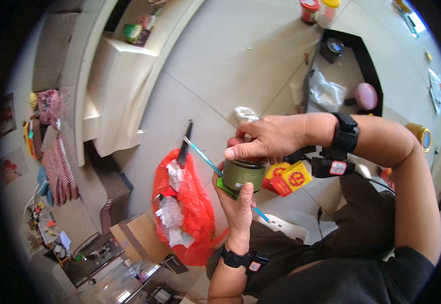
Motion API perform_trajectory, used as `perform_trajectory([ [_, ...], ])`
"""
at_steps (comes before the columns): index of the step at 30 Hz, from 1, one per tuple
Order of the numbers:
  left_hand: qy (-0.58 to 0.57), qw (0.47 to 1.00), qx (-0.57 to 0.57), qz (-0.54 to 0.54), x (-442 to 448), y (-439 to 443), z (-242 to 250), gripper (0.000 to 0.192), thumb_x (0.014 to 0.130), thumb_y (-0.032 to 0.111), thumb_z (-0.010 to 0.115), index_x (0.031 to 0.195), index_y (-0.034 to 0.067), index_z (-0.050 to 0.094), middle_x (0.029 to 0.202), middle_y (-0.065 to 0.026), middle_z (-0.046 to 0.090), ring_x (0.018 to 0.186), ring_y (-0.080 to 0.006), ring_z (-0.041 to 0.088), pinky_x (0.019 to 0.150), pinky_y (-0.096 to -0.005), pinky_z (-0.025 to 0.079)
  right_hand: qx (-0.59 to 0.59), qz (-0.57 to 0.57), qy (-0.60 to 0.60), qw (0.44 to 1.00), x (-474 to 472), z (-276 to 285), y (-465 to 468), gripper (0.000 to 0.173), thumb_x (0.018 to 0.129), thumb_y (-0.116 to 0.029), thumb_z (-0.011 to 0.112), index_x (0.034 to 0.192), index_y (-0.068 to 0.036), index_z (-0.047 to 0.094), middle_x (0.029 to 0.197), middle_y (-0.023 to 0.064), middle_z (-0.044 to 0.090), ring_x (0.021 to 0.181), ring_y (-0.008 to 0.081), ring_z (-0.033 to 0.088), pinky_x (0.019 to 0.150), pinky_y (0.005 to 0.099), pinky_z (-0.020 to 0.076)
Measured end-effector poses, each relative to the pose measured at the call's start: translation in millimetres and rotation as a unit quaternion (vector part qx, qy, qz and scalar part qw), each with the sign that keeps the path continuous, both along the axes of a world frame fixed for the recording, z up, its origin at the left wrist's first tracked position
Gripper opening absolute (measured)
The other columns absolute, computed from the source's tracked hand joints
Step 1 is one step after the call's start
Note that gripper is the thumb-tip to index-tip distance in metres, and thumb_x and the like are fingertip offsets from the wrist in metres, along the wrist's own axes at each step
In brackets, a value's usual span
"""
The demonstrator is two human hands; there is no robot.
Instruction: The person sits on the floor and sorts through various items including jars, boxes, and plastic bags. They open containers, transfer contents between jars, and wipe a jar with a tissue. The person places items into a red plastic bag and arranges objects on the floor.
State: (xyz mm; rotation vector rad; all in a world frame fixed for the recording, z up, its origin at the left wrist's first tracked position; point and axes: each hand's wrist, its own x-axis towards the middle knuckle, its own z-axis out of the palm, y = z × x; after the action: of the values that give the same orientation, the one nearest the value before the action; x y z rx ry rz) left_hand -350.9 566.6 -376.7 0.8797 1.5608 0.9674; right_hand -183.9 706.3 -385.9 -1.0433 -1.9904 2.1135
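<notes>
A squat olive-green jar [244,176] with a dark rim stands upright between my hands. My left hand [237,209] grips it from below and along its side, thumb up against the wall. Over the top lies my right hand [260,140], its fingers bent down around the rim, hiding most of the lid. A thin blue stick [205,156] with a pale tip runs behind the jar and emerges below my left hand, which seems to hold it too. Something bright green [226,188] shows between the left palm and the jar's base.
On the tiled floor lie a red plastic bag [201,224] with crumpled wrappers, red-and-yellow packets [294,178] and white tissue [246,113]. A black tray [368,53] holds a pink round item [366,96] and a clear bag [326,91]. A cardboard box [142,239] stands left.
</notes>
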Motion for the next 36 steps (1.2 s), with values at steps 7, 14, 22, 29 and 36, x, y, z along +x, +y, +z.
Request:
perform_trajectory([
  [7, -0.464, 0.872, -0.069, 0.138, -27.9, 1.7, 45.8, 0.089, 0.077, 0.077, 0.046, 0.120, -0.001, 0.044, 0.095, -0.0068, 0.059, 0.039, -0.0050, 0.032, 0.034, -0.0188, 0.026, -0.114, 0.026, 0.210, 0.971, -45.4, 10.3, 33.0, 0.084, 0.087, -0.071, 0.033, 0.114, 0.004, 0.059, 0.082, 0.0141, 0.059, 0.058, 0.0180, 0.060, 0.054, 0.0317, 0.0556],
  [14, -0.541, 0.815, -0.094, 0.185, -38.0, -12.3, 53.1, 0.086, 0.077, 0.073, 0.050, 0.118, -0.002, 0.045, 0.105, -0.0115, 0.058, 0.042, -0.0040, 0.034, 0.034, -0.0164, 0.029, -0.177, -0.005, 0.213, 0.961, -53.6, -26.6, -4.1, 0.072, 0.092, -0.062, 0.036, 0.119, 0.002, 0.056, 0.088, 0.0118, 0.058, 0.061, 0.0146, 0.056, 0.057, 0.0291, 0.0548],
  [22, -0.438, 0.871, -0.088, 0.207, -31.4, -14.4, 41.4, 0.085, 0.080, 0.070, 0.051, 0.116, -0.006, 0.042, 0.105, -0.0103, 0.057, 0.045, -0.0044, 0.035, 0.037, -0.0171, 0.032, -0.143, -0.037, 0.262, 0.954, -48.8, -24.3, -4.4, 0.062, 0.094, -0.056, 0.040, 0.124, -0.003, 0.053, 0.103, 0.0120, 0.056, 0.078, 0.0160, 0.056, 0.062, 0.0294, 0.0553],
  [29, -0.287, 0.944, -0.091, 0.136, -22.7, -12.7, 31.5, 0.082, 0.078, 0.075, 0.048, 0.121, 0.006, 0.044, 0.072, 0.0030, 0.047, 0.042, -0.0034, 0.030, 0.036, -0.0172, 0.024, -0.139, -0.033, 0.305, 0.942, -34.4, -19.0, -6.6, 0.056, 0.092, -0.053, 0.048, 0.126, -0.008, 0.052, 0.099, 0.0059, 0.060, 0.081, 0.0132, 0.056, 0.064, 0.0279, 0.0524],
  [36, -0.175, 0.950, -0.180, 0.186, -15.0, -15.7, 22.3, 0.069, 0.072, 0.080, 0.048, 0.095, 0.016, 0.048, 0.046, 0.0091, 0.023, 0.038, -0.0041, 0.023, 0.039, -0.0181, 0.017, 0.087, -0.025, 0.243, 0.966, -16.0, -6.9, -14.9, 0.094, 0.074, -0.065, 0.064, 0.138, -0.003, 0.034, 0.126, 0.0205, 0.052, 0.111, 0.0307, 0.054, 0.086, 0.0398, 0.0488],
])
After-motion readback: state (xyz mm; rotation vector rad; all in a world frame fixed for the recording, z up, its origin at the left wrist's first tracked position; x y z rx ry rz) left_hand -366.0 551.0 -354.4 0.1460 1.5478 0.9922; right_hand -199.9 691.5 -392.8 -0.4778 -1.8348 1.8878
